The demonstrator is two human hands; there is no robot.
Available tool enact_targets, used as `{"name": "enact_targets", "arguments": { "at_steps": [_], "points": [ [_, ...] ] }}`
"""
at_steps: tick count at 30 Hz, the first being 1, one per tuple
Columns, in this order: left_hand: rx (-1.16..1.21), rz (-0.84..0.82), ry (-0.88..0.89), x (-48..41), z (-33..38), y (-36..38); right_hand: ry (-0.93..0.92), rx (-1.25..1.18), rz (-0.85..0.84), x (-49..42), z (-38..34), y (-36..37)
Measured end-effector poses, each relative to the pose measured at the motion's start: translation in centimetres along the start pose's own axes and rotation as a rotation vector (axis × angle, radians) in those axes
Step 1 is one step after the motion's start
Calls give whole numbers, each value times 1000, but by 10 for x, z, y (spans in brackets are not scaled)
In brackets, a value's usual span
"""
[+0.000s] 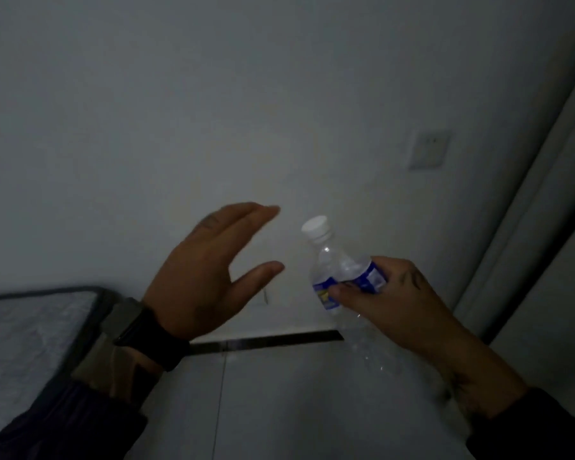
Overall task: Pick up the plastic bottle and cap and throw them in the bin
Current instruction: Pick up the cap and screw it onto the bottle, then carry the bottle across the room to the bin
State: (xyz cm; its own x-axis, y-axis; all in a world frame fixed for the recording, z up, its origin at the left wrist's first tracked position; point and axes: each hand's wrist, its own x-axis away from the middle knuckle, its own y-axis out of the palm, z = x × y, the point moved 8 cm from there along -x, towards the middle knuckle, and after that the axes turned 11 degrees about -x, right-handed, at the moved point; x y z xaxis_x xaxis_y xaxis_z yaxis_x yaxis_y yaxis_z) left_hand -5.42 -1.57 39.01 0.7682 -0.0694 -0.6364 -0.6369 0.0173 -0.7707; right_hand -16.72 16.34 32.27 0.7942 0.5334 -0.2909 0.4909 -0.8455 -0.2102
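— below the wall switch (pixel 429 149), what am i holding?

— one plastic bottle (pixel 337 277), in my right hand (pixel 395 310), tilted so its neck leans up and left, toward the switch side of the wall. my fingers are clamped round the blue label band, thumb across the front. one white cap (pixel 316 227) sits on the neck; whether it is screwed tight, i cannot tell.

— and the other hand?

— my left hand (pixel 210 273) hangs left of the bottle, near but apart from it, fingers together and straight, thumb spread wide, gripping nothing. a dark watch (pixel 143 330) sits at that wrist.

— how will the bottle handle?

— it looks clear and empty, so i judge it light and thin-walled, likely to dent under a hard squeeze and slick on the bare plastic. the label band, where i already grip, seems the surest hold; the neck under the cap is the stiffer alternative.

— count?

— one bottle, one cap, two hands. no bin in view; a mattress corner (pixel 40 327) lies far down-left of the switch, and a dark skirting strip (pixel 279 340) runs below it.
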Motion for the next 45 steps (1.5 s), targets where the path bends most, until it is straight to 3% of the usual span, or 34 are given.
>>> {"name": "enact_targets", "arguments": {
  "at_steps": [6,12,17,24,34,40,45],
  "points": [
    [-282,35,-222,-144,-47,-200,-11,-234,288,-70,-247,-91],
    [-284,76,-161,-279,-50,-385,-58,-301,277,-132,-485,-140],
    [-185,182,-122,-340,-40,-499,-95,-338,260,-150,-613,-161],
    [-198,251,-58,-341,-37,-566,-146,-340,214,-141,-676,-144],
    [-277,267,-146,-289,-82,-605,-126,-399,121,-143,-674,-66],
    [-475,250,-283,-216,-110,-664,-131,-490,-133,-148,-690,42],
    [-773,252,-476,-119,-115,-754,-151,-596,-490,-123,-731,169]
  ]
}}
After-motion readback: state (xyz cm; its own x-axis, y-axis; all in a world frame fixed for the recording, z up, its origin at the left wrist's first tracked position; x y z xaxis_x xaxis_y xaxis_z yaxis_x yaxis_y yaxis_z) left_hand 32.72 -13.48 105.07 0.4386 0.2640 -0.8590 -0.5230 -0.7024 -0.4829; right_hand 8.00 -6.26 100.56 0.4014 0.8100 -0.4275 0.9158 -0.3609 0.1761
